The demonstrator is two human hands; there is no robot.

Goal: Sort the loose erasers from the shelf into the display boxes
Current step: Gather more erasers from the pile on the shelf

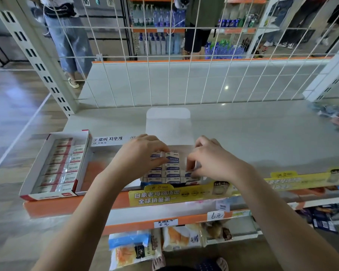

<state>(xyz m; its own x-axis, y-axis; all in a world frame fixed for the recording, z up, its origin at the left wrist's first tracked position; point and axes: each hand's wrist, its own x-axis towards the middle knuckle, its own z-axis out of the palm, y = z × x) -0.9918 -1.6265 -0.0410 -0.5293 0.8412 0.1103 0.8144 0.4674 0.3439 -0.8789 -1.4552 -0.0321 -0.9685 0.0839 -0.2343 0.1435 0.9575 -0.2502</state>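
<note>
Fingers (191,163) of both hands pinch erasers (172,160) inside display box (167,122).

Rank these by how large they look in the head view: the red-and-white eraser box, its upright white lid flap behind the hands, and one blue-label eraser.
1. red-and-white eraser box, the largest.
2. white lid flap, clearly smaller, though it stands farther from the camera.
3. blue-label eraser, by far the smallest.
</note>
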